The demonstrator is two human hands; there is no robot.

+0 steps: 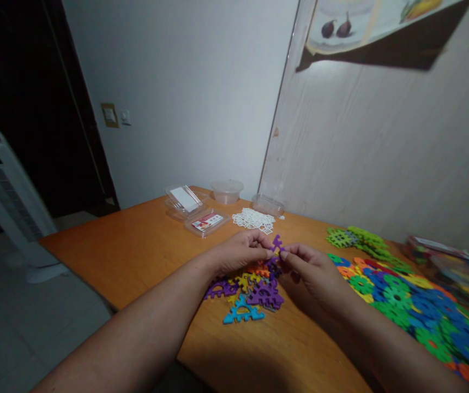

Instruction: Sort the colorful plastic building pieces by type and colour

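Left hand (246,252) and right hand (308,268): fingertips of each pinching one purple notched piece (277,240), held between them (a yellow part (276,251) shows at the grip). At seven o'clock from it: loose notched pieces (264,295), mixed colours, blue triangle (242,316) outermost. Eleven: white pieces (253,219), heaped. Ten: clear plastic boxes (186,201). Four: flower-shaped discs (398,297), multicoloured, spread on wooden table (115,245).

my left forearm (148,327): bare, reaching up-right from lower left | my left hand (240,254): fingers curled, thumb pinched to fingertips | my right forearm (390,327): bare, angling up-left from lower right | my right hand (312,267): thumb-index pinch, other fingers bent | hands: fingertips facing, close together
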